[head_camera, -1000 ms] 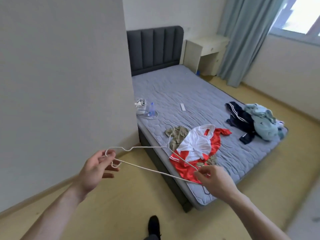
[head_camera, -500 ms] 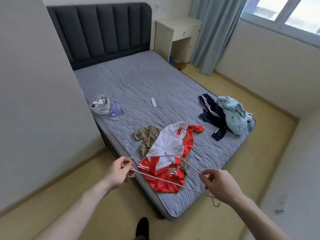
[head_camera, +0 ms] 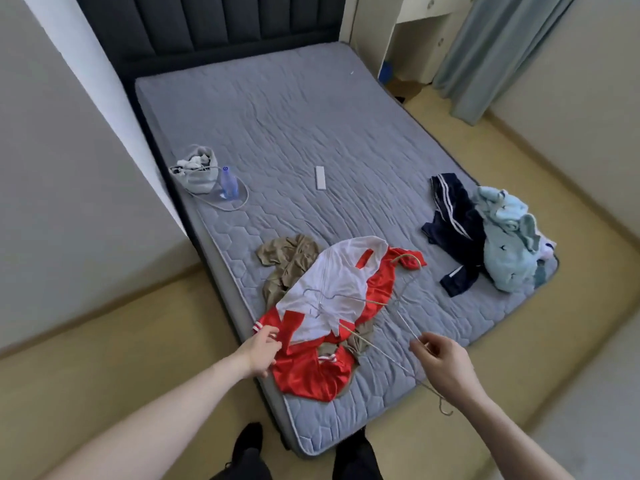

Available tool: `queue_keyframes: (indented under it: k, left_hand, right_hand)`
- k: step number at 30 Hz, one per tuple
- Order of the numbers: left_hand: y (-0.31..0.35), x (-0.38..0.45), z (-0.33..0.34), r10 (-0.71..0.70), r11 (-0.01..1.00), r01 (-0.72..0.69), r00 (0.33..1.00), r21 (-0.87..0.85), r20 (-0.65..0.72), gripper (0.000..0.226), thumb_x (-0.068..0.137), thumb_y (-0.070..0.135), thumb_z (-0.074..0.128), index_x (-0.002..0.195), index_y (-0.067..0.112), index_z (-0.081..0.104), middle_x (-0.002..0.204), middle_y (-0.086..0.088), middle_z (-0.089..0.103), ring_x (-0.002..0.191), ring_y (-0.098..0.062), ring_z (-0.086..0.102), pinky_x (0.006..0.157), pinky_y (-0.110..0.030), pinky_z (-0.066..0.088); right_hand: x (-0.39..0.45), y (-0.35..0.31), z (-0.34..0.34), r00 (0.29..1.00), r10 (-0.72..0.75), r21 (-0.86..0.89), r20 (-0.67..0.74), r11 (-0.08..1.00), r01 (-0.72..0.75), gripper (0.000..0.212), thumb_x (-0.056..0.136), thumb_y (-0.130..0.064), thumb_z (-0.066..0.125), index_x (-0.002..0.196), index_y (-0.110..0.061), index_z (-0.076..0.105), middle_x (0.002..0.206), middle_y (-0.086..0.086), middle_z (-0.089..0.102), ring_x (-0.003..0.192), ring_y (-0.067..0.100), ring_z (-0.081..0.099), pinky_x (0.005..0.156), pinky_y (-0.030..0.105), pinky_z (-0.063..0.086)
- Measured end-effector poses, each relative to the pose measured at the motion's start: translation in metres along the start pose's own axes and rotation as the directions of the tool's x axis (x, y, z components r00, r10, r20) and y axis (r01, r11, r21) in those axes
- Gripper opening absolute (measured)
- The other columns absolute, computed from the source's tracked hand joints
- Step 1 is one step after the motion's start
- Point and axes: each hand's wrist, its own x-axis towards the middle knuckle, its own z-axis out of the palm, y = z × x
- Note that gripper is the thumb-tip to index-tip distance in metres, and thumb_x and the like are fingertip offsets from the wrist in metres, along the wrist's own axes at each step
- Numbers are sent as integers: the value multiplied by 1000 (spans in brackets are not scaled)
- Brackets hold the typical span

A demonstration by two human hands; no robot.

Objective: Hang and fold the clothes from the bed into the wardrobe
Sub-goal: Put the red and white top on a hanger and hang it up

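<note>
Fingers [head_camera: 420,341] of the right hand [head_camera: 445,363] were curled and pinched around the thin white wire hangers [head_camera: 349,308], which were held low over the near edge of the bed [head_camera: 277,109], their wires crossing above the red and white satin jacket [head_camera: 325,306] and one hook dangling below the wrist. Fingers of the left hand [head_camera: 259,351] were closed in a pinch on the red sleeve cuff of that jacket at the near left edge of the bed.

The jacket was spread crumpled on the grey quilted mattress close to the near edge, with its white hood turned toward the headboard. A khaki crumpled garment [head_camera: 287,259] was lying partly beneath it, showing at its far left and again at its near side. Near the right edge of the bed, a navy garment with white stripes [head_camera: 453,223] was heaped, touching a pale blue fleece garment [head_camera: 505,244] at the near right corner.

By the left edge of the bed a small grey drawstring bag [head_camera: 197,173] was set, with a clear plastic bottle [head_camera: 227,185] just beside it. A small white flat remote-like object [head_camera: 320,178] was placed around the middle of the mattress, well apart from the clothes. The dark padded headboard [head_camera: 225,26] was seen at the far end.
</note>
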Motion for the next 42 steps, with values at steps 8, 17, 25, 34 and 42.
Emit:
queue_keyframes:
  k: [8,17,25,34,42]
  left_hand:
    - [-38,124,73,-278,953,288,955,99,-99,39,83,18,59,120,23,71,126,-8,60,102,-25,67,76,-21,50]
    - [-69,263,149,-430,900,436,891,9,-146,55,86,21,63,140,33,61,165,-21,14,154,-29,20,124,-32,22]
    - [-104,309,160,-472,881,430,820,-197,-323,48,86,24,61,129,2,65,138,-20,59,126,-38,56,107,-43,47]
    - [44,184,111,-104,904,-251,656,-346,-747,30,85,1,73,75,29,72,78,3,73,71,-12,68,73,-33,54]
    - [195,-33,60,538,808,-582,664,93,-519,36,88,-10,60,83,21,76,91,19,63,84,-11,67,81,-31,56]
  right_hand:
    - [162,70,42,982,66,24,176,997,-71,31,99,-29,59,72,-16,67,50,-10,55,49,10,47,51,30,38]
    - [264,139,115,968,73,77,238,993,-94,36,100,-29,58,74,-5,65,52,-4,44,42,8,37,39,17,32]
    - [276,161,122,958,14,144,285,988,-58,41,101,-30,60,81,5,61,47,-10,37,45,6,30,45,17,26]
    - [230,104,61,960,-120,260,254,964,52,43,100,-20,65,66,-6,44,52,-10,32,50,7,29,45,20,26]
    - [142,-9,-31,908,-389,341,154,884,321,31,79,-28,85,88,-28,56,81,-8,65,58,9,51,63,37,46]
